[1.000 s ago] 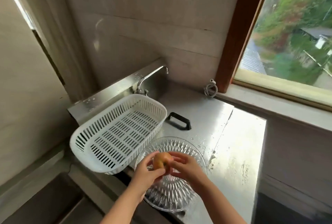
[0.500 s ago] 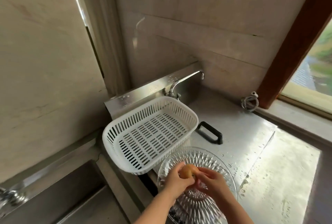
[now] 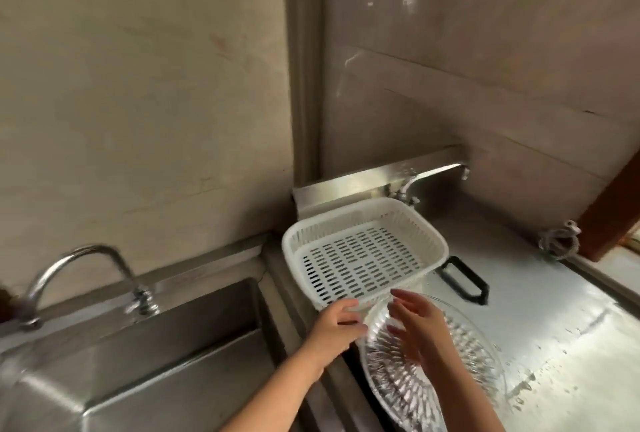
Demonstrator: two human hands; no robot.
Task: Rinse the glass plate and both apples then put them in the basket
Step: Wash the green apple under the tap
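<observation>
The clear ribbed glass plate (image 3: 460, 355) lies on the wet steel counter, its left part over the counter's edge. My left hand (image 3: 330, 333) curls its fingers on the plate's left rim, just in front of the white slotted basket (image 3: 363, 255), which holds nothing. My right hand (image 3: 420, 331) rests flat over the plate's inside with fingers spread and nothing in it. No apple shows anywhere in view.
A deep steel sink (image 3: 145, 355) with a curved tap (image 3: 79, 258) is at the left. Behind the basket stands a second tap (image 3: 429, 177). A black handle (image 3: 465, 281) and a coiled hose (image 3: 558, 241) lie on the wet counter (image 3: 568, 327).
The view has swung left, bringing the sink into sight. The apple held between both hands is gone from view; the hands have parted, left onto the plate's rim, right over the plate.
</observation>
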